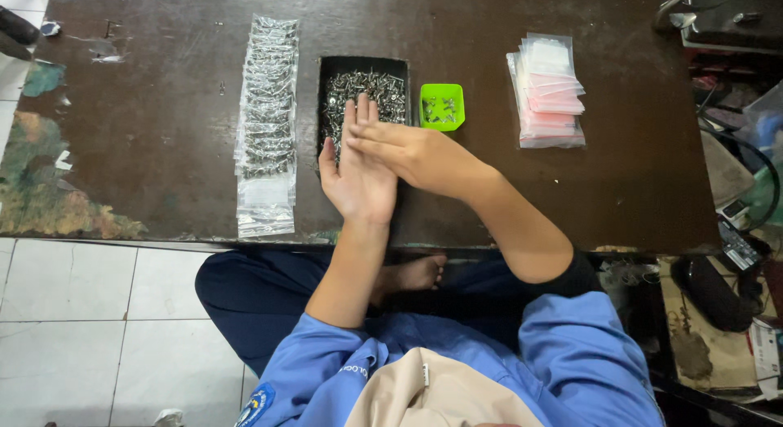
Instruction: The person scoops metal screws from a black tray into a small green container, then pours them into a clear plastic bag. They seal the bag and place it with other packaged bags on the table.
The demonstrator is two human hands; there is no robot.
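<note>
My left hand lies flat and palm up over the near end of a black tray filled with small metal screws. Across its fingers lies my right hand, palm down, fingertips touching the left palm. I cannot tell whether any screws lie between the two hands. A small green tray with several screws stands just right of the black tray.
A long row of filled clear bags lies left of the black tray. A stack of empty clear and pink bags lies at the right. The dark wooden table has a worn near-left edge. Clutter and cables sit at the far right.
</note>
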